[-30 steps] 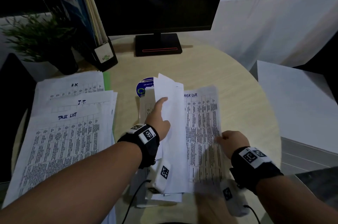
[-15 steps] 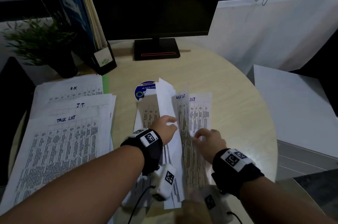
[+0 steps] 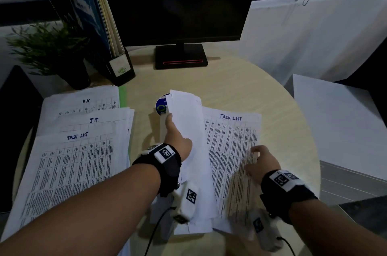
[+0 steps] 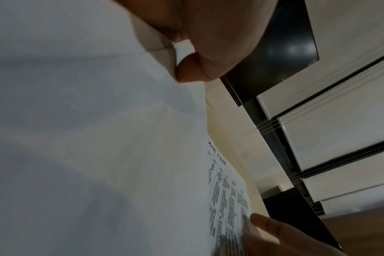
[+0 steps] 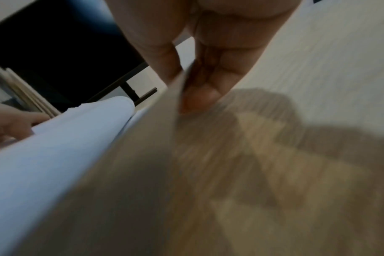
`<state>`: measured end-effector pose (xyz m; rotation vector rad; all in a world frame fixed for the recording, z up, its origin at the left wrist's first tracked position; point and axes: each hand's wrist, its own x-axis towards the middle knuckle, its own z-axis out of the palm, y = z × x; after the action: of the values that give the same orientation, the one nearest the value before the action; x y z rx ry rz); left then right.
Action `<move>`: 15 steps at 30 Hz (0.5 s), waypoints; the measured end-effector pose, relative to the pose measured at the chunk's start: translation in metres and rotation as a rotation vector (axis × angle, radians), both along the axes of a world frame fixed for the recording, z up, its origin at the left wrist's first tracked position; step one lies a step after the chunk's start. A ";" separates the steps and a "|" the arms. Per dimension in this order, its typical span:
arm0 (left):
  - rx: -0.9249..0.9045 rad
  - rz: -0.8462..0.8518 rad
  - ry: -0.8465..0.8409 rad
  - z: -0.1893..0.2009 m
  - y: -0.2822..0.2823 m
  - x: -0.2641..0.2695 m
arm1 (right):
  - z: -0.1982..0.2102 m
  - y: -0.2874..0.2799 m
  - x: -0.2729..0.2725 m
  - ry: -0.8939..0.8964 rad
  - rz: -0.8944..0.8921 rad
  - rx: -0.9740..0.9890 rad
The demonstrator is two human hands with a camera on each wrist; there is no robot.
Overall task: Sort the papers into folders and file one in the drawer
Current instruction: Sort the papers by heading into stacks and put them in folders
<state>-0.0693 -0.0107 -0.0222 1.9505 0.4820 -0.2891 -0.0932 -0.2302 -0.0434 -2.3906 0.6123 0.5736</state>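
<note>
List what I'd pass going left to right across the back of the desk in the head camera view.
Potted plant → file holder with folders → monitor stand, then bare table.

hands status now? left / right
Left hand: holds the lifted white sheets.
Right hand: pinches the edge of the Task List sheet.

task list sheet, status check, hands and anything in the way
Left hand holds the turned-back white pages. Right hand pinches the task list sheet by its right edge, sheet lifting off the table. Nothing blocking; sorted stacks lie left.
</note>
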 end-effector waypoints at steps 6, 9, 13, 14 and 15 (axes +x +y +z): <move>-0.166 -0.212 0.051 -0.003 -0.020 -0.003 | -0.018 0.006 0.000 -0.044 -0.353 0.330; -0.251 -0.404 0.122 -0.001 -0.029 -0.004 | -0.024 0.001 0.002 0.008 -0.410 0.470; 0.534 -0.477 0.167 -0.013 -0.008 0.004 | -0.016 -0.010 0.005 0.094 -0.443 0.615; 0.676 -0.479 0.215 -0.015 0.000 0.005 | -0.015 -0.009 0.006 0.111 -0.409 0.614; 0.752 -0.488 0.267 -0.018 0.006 0.004 | -0.014 -0.007 0.007 0.125 -0.359 0.583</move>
<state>-0.0649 -0.0046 -0.0397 2.7802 0.2908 -0.7711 -0.0862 -0.2376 -0.0573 -1.6649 0.7816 0.6390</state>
